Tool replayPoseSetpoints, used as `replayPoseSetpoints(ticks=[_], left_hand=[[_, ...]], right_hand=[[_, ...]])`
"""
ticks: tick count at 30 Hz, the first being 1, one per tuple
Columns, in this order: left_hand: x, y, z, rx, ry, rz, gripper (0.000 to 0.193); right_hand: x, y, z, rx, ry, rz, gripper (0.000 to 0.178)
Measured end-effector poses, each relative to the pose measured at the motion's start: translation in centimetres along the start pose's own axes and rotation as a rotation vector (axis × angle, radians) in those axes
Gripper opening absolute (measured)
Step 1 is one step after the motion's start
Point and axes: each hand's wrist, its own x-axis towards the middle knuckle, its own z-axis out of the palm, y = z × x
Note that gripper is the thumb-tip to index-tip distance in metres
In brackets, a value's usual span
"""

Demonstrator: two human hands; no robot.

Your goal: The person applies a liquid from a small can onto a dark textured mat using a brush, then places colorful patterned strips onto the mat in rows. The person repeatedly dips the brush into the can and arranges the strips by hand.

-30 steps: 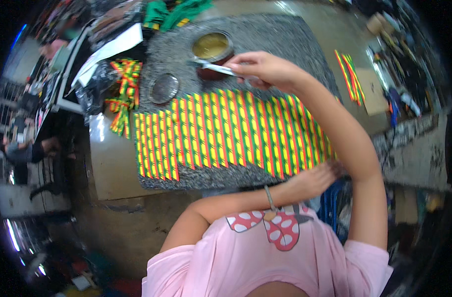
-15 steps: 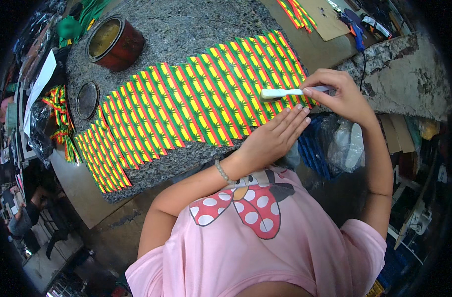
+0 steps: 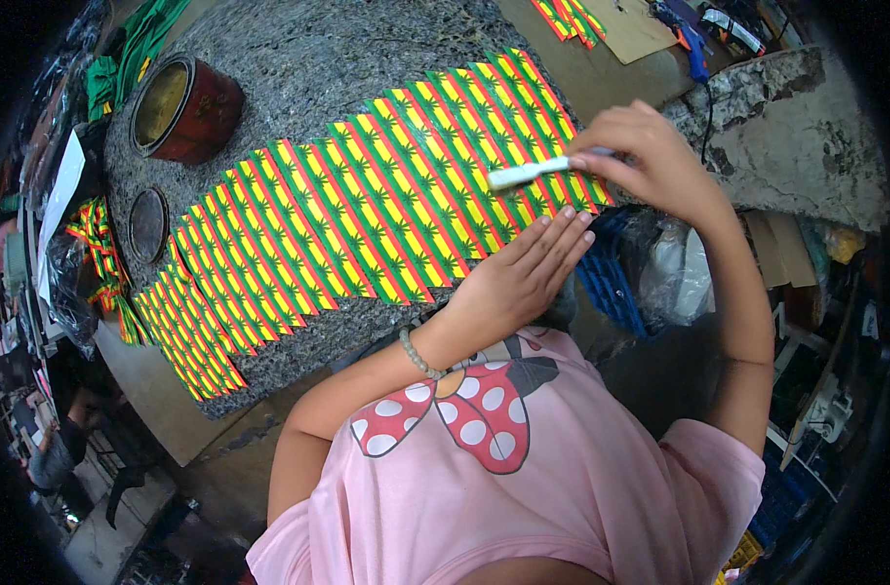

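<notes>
Two bare hands show in the head view, both at the right end of a speckled grey board (image 3: 298, 58). Striped strips (image 3: 347, 224) in green, yellow and red, with dark leaf shapes, lie slantwise side by side along the board's near edge, from the near left corner to the near right corner.

The right hand (image 3: 650, 161) is above the near right corner, thumb and fingers pinched together on the handle of a pale brush (image 3: 547, 168). The brush head points toward the left edge, over the strips; whether it touches them I cannot tell. The left hand (image 3: 518, 275) lies palm down across the near edge, fingers straight and close together, nothing in its grasp, fingertips at the strips' near ends and just beside the near right corner. A beaded bracelet (image 3: 417, 358) circles that wrist.

Near the far left corner stands a dark red tin (image 3: 216, 112), its top uncovered and something yellowish inside. A round dark lid (image 3: 149, 224) lies at the left edge. Beyond that edge is a tangled striped bundle (image 3: 101, 253); past the right edge, a blue tool (image 3: 695, 49) lies beside brown cardboard (image 3: 632, 31).
</notes>
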Motion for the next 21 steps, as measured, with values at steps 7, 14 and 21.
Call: replayPoseSetpoints(ticks=[7, 14, 21], left_hand=[[0.2, 0.1, -0.1, -0.021, -0.003, -0.012, 0.055], [-1.0, -0.3, -0.2, -0.309, 0.159, 0.243, 0.043], [-2.9, 1.2, 0.5, -0.747, 0.185, 0.347, 0.028]], right_hand=[[4.8, 0.9, 1.9, -0.254, 0.347, -0.227, 0.014], [0.7, -0.4, 2.7, -0.246, 0.291, -0.182, 0.015], [-4.5, -2.4, 2.2, -0.069, 0.132, -0.078, 0.012]])
